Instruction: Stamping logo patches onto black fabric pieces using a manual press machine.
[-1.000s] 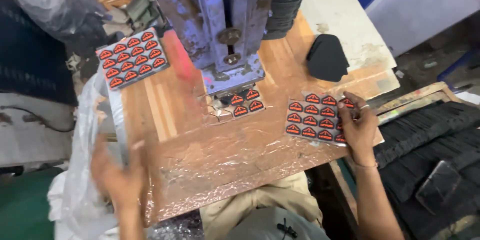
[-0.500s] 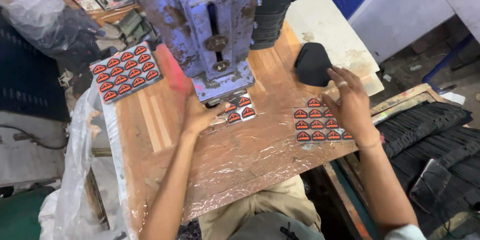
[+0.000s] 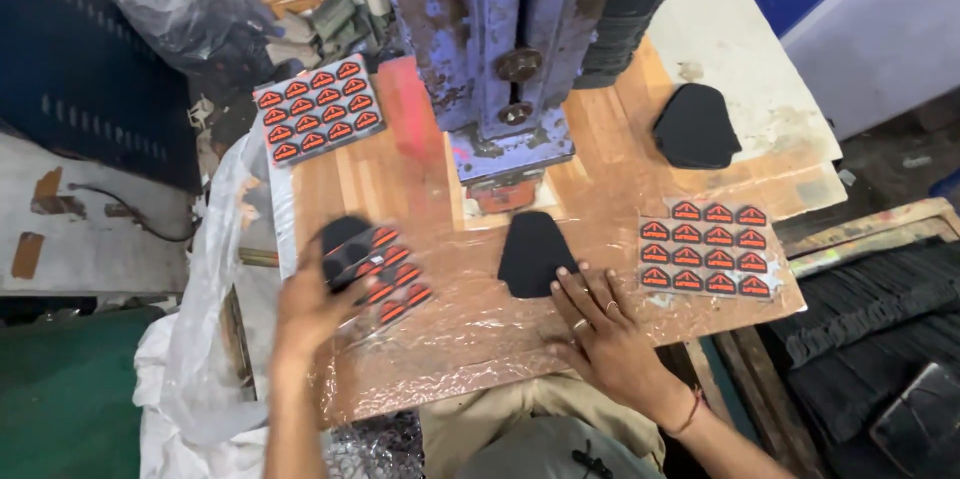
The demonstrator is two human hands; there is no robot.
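Black fabric piece, shield-shaped, is found lying flat on the film-covered wooden worktable, just in front of the foot of the blue press and near the middle of the front edge. Its long axis is seen to run from the front edge toward the press, with the narrower tip directed at the machine. The right hand is placed directly behind it on the front-edge side, fingers spread and laid flat, the tips touching the piece's near right corner; this hand is clearly the nearer of the two. The left hand is held well apart toward the left edge, its fingers closed around a dark piece with a sheet of orange-and-black badges; the exact grip is partly blurred. A second badge sheet is noted beside the right edge, a third at the far left corner, and another black piece toward the far right corner.
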